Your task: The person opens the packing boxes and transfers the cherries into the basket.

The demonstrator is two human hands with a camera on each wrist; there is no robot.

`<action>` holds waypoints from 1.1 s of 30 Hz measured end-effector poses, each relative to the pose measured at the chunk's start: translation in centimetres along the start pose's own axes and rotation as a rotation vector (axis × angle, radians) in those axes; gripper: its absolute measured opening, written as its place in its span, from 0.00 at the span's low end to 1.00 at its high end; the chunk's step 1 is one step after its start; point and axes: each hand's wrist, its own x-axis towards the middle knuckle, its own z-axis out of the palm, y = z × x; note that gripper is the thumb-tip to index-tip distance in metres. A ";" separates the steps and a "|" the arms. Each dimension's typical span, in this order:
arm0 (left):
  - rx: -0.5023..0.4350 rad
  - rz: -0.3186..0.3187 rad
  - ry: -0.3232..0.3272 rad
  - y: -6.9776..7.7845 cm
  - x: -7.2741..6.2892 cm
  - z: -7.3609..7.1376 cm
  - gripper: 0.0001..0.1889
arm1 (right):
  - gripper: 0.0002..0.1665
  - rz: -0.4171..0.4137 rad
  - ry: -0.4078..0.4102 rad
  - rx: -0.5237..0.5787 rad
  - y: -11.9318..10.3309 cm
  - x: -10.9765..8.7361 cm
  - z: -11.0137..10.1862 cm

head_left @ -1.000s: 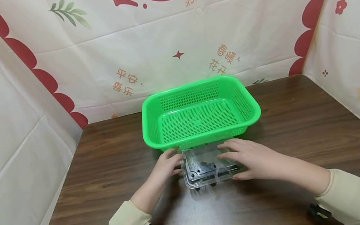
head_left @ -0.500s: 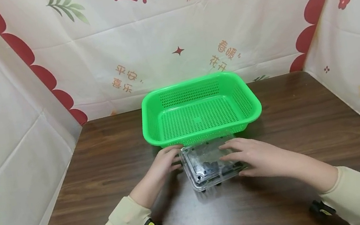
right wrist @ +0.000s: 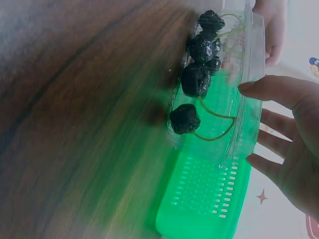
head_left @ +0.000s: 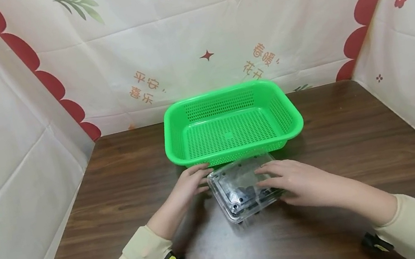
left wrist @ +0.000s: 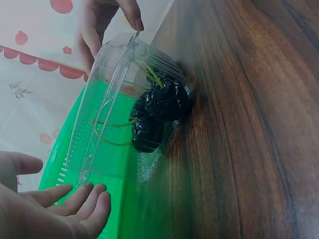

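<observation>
A clear plastic clamshell box [head_left: 226, 186] sits on the brown table, its lid down. Dark cherries [left wrist: 167, 99] with thin green stems lie on its bottom. My right hand [head_left: 304, 182] holds the box at its right end, fingers over the lid and the thumb [right wrist: 259, 89] at the rim seam. At the far left corner is my left hand [head_left: 186, 188]; its extended fingers [left wrist: 94, 209] reach right to the rim, with the thumb [left wrist: 22, 163] held away from it.
A green plastic basket [head_left: 295, 130] with perforated walls stands just behind the box, nothing inside it. White printed cloth [head_left: 176, 47] hangs around the back and sides of the brown wooden table [head_left: 122, 163].
The box has turned, its near left corner swinging toward me. My right hand has moved slightly right with it; the left fingers stay by the far left corner. The head view has shifted slightly.
</observation>
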 end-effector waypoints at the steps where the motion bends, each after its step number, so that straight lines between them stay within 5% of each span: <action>1: 0.006 0.002 -0.005 0.0 -0.1 0.1 0.24 | 0.39 0.007 0.007 0.001 -0.2 0.0 0.0; 8: 0.028 0.025 -0.032 0.1 -0.5 0.2 0.25 | 0.39 0.132 0.068 -0.026 -2.8 1.2 0.0; 25: 0.074 0.005 -0.077 0.2 -1.2 0.5 0.20 | 0.52 0.391 -0.084 -0.150 -6.5 3.5 1.3; 33: 0.125 -0.009 -0.128 0.1 -1.2 0.7 0.19 | 0.55 0.376 -0.072 -0.143 -6.8 2.9 1.7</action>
